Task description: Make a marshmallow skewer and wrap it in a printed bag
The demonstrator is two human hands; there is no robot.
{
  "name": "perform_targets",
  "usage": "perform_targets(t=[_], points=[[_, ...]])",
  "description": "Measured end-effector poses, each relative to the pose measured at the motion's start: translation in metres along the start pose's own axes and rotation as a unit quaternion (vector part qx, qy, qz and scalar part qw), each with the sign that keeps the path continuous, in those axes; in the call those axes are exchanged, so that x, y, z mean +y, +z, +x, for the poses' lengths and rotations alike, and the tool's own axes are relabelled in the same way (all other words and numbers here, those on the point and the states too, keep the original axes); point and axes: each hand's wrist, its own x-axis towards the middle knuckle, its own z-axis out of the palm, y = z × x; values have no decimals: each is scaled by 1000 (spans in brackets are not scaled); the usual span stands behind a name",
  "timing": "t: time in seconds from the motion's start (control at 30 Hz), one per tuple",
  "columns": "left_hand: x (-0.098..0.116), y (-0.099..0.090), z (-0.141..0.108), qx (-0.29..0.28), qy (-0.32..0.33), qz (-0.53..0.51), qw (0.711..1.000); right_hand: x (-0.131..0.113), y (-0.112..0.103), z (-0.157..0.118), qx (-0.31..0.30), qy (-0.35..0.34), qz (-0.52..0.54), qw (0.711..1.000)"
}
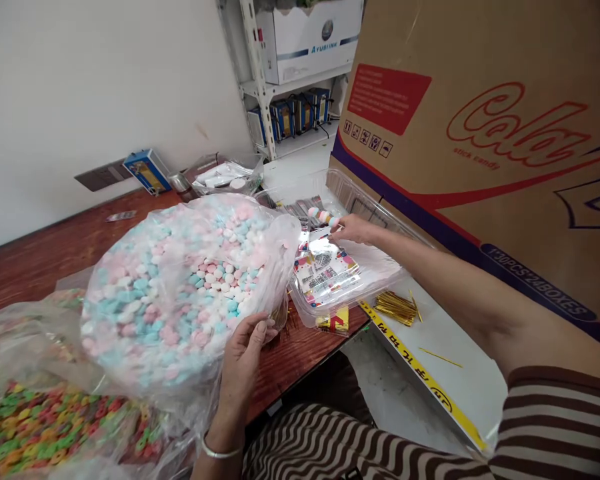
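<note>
Right hand (354, 229) holds candy row (323, 215) endwise.

Wall: plain white, upper left (100, 73)
Shelving: white metal rack (260, 87), top centre
Tabletop: reddish-brown wood grain (35, 247), left to centre
Light: soft, fairly even, faintly shadowed

Brown Cola carton (485, 73), white shelf (300, 81) holding blue boxes (306, 111), pale wall (105, 67)
</note>
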Motion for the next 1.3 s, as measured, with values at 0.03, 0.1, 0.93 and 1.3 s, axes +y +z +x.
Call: perform_targets(t=[0.03, 0.1, 0.93, 1.3], points=[[0, 2, 0, -2, 1, 0, 1000, -2, 2, 0, -5, -8, -6, 1000], [0, 5, 1, -12, 4, 1, 1000, -6, 7, -1, -19, -22, -5, 1000], [-6, 17, 1, -35, 9, 9, 999, -47, 36, -26, -18, -67, 30, 997], [28, 72, -24, -327, -79, -151, 929, -134, 7, -143, -31, -52, 456, 888]])
